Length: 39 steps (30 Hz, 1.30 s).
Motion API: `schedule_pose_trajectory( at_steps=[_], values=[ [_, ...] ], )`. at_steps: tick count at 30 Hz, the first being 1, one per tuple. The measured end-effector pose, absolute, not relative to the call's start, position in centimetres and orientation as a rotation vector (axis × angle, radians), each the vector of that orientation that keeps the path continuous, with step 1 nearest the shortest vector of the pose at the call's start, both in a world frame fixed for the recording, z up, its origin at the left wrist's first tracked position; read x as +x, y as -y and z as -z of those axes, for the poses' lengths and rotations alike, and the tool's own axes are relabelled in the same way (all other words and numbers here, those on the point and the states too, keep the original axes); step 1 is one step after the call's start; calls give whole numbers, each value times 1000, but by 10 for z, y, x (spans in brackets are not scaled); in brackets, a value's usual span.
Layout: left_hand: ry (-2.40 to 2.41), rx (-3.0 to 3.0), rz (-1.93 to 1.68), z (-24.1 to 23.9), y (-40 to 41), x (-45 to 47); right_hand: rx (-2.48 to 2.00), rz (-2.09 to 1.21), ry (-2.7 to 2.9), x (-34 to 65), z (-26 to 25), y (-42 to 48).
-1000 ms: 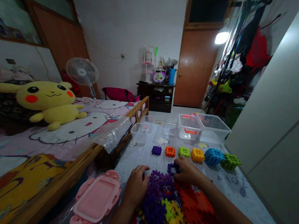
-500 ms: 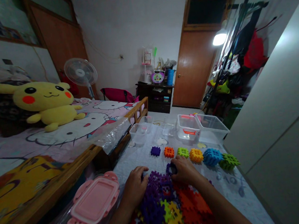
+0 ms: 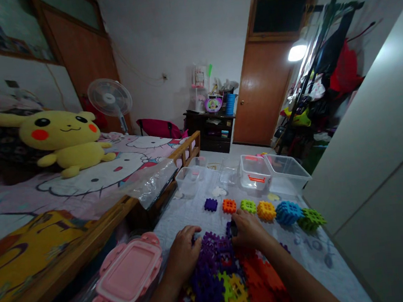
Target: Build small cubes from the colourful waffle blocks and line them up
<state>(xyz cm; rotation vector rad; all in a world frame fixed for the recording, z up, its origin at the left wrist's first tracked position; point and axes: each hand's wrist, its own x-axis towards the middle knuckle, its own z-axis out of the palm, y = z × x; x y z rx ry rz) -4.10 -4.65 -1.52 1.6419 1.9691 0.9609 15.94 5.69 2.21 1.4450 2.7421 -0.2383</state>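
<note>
Pale cloth spreads beside a bed, a brown door beyond. Above it, the right hand, nearly closed, pinches a dark purple piece beside the block pile; the left hand curls opposite, its contents unclear.

At your ten o'clock, a yellow plush (red-cheeked, smiling) rests on the bed; a fan stands at eleven, a wooden door at one.
</note>
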Motion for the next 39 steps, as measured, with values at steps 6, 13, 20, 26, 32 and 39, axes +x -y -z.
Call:
schedule_pose_trajectory(
  at_steps=[6,13,20,26,32,39],
  values=[
    [-1966,1643,-959,15,47,-41,1572,91,-2809,139,-41,-67],
    [-1959,1645,-977,16,46,-40,1554,61,-2811,89,-43,-105],
    [-1974,1665,-943,12,48,-39,1518,84,-2773,70,-29,-123],
    [-1979,1667,-954,12,47,-39,1481,113,-2736,66,-23,-124],
    [-1973,1660,-959,10,48,-39,1472,133,-2724,67,-20,-125],
    [-1975,1671,-947,12,47,-39,1497,189,-2751,68,-24,-123]
  ],
)
